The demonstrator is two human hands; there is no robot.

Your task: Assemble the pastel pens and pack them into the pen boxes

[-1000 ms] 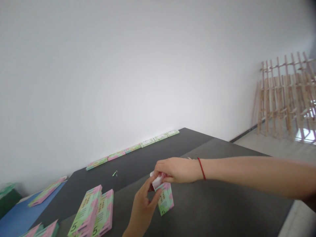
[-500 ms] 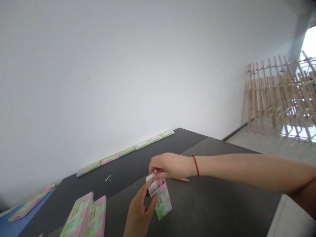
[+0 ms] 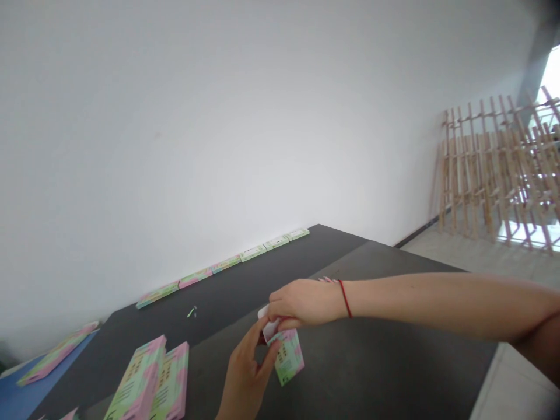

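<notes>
A small green and pink carton [image 3: 290, 357] is pinched in my left hand [image 3: 248, 364], tilted, its upper end open. A white flap [image 3: 263, 312] stands up at that end, beside my left fingertips. My right hand [image 3: 301, 302], with a red cord on the wrist, lies over the opening with its fingers bent down and closed. Whatever those fingers hold is hidden. Behind the right wrist, the tips of some thin pink pieces [image 3: 328, 280] show on the dark table [image 3: 376, 361].
Several similar flat cartons [image 3: 227, 265] form a row along the wall. Two larger cartons [image 3: 142, 373] overlap at the near left. Another carton [image 3: 59, 356] lies on a blue surface [image 3: 17, 388]. A small green bit [image 3: 191, 312] rests on the table. Wooden racks [image 3: 490, 169] stand at right.
My right hand has moved slightly down over the carton's mouth, covering the pink item seen in its fingers before. Pink tips now show behind the wrist. My left hand keeps its grip.
</notes>
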